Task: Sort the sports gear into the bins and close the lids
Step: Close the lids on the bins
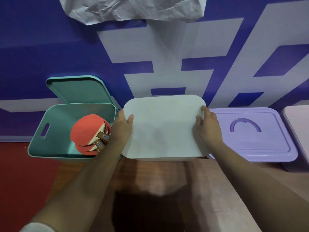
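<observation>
A white lid [164, 126] lies flat over the middle bin, hiding the bin and its contents. My left hand [122, 127] grips the lid's left edge, thumb on top. My right hand [208, 126] grips its right edge the same way. To the left stands an open teal bin [41, 144] holding several red table tennis paddles [88, 131] stacked with wooden handles pointing right. Its teal lid [78, 89] leans upright against the wall behind it. On the right a purple bin is covered by a purple lid [255, 144] with an arched handle.
A blue and white banner wall [167, 52] runs right behind the bins. A pale pink lidded bin [299, 131] shows at the far right edge. Red floor [20, 173] lies at the left, wood-toned floor [209, 190] in front. Crumpled white paper [133, 7] hangs on the wall above.
</observation>
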`<action>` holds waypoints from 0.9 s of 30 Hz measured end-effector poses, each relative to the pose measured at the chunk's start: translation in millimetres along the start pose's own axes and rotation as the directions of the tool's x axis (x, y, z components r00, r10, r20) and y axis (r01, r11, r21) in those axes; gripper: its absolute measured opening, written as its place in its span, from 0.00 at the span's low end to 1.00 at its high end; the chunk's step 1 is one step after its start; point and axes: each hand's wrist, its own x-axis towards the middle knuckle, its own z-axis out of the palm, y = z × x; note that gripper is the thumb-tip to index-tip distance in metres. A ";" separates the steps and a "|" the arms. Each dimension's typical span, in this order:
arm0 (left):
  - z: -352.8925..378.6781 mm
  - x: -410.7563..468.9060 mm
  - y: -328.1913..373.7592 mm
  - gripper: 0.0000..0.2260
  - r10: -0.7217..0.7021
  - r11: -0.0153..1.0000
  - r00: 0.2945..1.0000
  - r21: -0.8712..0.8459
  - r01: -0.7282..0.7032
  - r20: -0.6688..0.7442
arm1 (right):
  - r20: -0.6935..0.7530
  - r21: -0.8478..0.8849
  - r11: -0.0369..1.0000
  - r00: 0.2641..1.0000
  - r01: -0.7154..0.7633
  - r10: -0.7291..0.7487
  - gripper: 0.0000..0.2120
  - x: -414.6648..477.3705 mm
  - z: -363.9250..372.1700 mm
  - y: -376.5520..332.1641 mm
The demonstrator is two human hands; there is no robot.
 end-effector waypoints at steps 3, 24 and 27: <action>4.5 3.5 0.4 0.19 0.043 0.999 0.999 -0.005 -0.043 -0.024 | -0.007 -0.050 0.998 1.000 0.028 -0.029 0.20 3.1 2.9 0.2; -54.6 8.8 -6.3 0.18 0.088 0.990 0.996 -0.110 -0.091 -0.035 | -0.056 -0.192 0.980 0.996 0.057 -0.069 0.24 -2.0 -4.4 -47.3; -88.4 26.4 -17.9 0.18 0.099 0.986 0.989 -0.121 -0.112 -0.108 | -0.055 -0.168 0.981 0.992 0.101 -0.111 0.23 -4.8 -0.6 -94.7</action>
